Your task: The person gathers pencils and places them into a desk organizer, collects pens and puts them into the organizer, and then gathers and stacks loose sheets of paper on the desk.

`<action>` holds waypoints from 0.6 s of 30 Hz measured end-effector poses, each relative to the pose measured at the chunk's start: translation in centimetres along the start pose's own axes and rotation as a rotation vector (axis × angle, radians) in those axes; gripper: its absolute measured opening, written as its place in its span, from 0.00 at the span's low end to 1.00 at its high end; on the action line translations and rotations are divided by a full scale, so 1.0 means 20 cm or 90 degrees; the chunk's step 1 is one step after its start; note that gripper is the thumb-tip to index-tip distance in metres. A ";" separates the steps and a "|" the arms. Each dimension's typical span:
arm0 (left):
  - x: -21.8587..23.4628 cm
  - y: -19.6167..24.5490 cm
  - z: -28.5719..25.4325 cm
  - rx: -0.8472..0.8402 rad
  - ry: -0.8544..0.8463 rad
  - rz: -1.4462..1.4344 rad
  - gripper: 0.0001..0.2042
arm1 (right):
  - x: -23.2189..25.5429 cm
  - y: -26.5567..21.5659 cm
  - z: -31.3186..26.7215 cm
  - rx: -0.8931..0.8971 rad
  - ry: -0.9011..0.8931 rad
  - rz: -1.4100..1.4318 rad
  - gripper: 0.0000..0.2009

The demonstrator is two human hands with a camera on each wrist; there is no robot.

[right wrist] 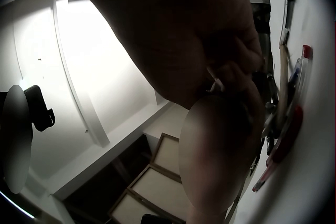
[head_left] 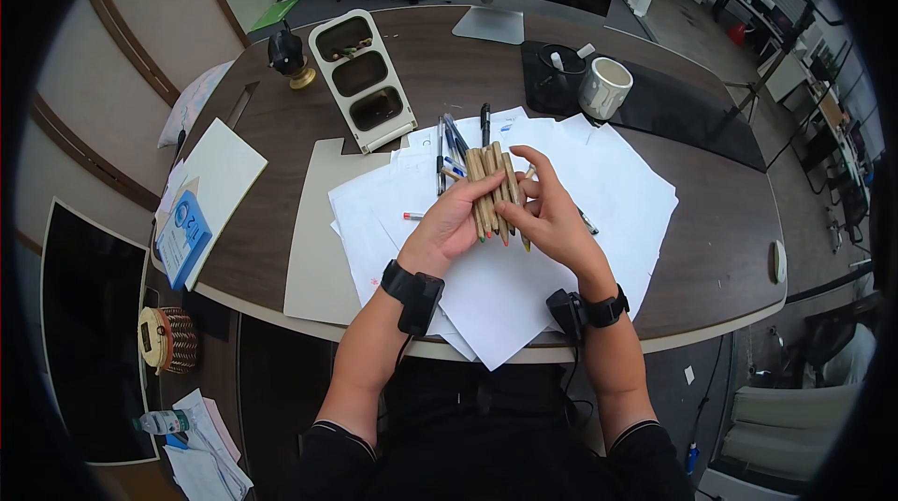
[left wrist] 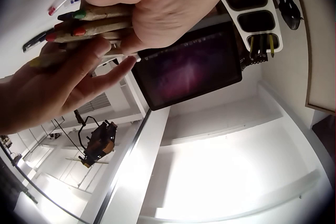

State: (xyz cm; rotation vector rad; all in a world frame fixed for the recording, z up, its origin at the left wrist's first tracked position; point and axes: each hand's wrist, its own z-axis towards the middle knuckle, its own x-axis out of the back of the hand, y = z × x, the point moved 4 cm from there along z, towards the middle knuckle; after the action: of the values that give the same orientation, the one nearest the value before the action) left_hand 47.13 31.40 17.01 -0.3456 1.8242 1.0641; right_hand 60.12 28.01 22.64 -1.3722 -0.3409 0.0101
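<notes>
At the centre of the frame, over loose white paper sheets (head_left: 496, 314), your left hand (head_left: 447, 223) grips the bundle of wood-coloured pencils (head_left: 486, 208) while your right hand (head_left: 559, 225) pinches its other side, presumably so 2 holds stop it splaying.

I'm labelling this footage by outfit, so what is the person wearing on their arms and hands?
The left hand and right hand are bare. Each wrist has a black strap with a boxy black device, left and right, and a dark cable hangs below each. The short black sleeves have a thin pale line near the hem.
</notes>
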 end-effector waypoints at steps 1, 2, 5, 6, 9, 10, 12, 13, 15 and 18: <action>-0.01 0.00 0.00 -0.006 0.000 0.001 0.16 | 0.00 0.02 0.00 -0.006 0.009 0.005 0.27; -0.02 0.00 -0.01 -0.012 0.001 0.003 0.16 | 0.00 0.03 0.00 -0.013 0.018 0.010 0.28; -0.02 0.01 -0.02 -0.006 -0.002 0.009 0.17 | 0.01 0.02 0.01 -0.035 0.042 -0.020 0.27; -0.02 0.01 -0.02 0.000 -0.003 0.011 0.17 | 0.02 0.02 0.01 -0.019 0.056 -0.029 0.26; -0.04 0.00 -0.01 -0.016 -0.001 -0.030 0.17 | 0.02 0.03 0.02 -0.002 0.093 -0.038 0.23; -0.04 0.00 -0.01 -0.015 -0.005 -0.026 0.17 | 0.02 0.01 0.02 -0.017 0.103 -0.030 0.23; -0.03 0.00 -0.01 -0.015 -0.012 -0.020 0.18 | 0.02 0.02 0.01 -0.041 0.112 -0.029 0.23; -0.04 0.00 -0.01 -0.015 -0.016 -0.024 0.18 | 0.03 0.02 0.02 -0.048 0.113 -0.038 0.24; -0.06 0.00 -0.02 -0.015 -0.022 -0.031 0.18 | 0.03 0.02 0.02 -0.055 0.115 -0.044 0.24; -0.03 0.00 -0.02 -0.018 0.005 -0.008 0.17 | 0.01 0.02 0.01 -0.055 0.112 -0.025 0.25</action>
State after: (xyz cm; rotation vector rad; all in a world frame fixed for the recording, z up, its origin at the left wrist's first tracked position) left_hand 47.28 30.97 17.58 -0.3777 1.8127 1.0819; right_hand 60.36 28.36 22.30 -1.4404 -0.2234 -0.1584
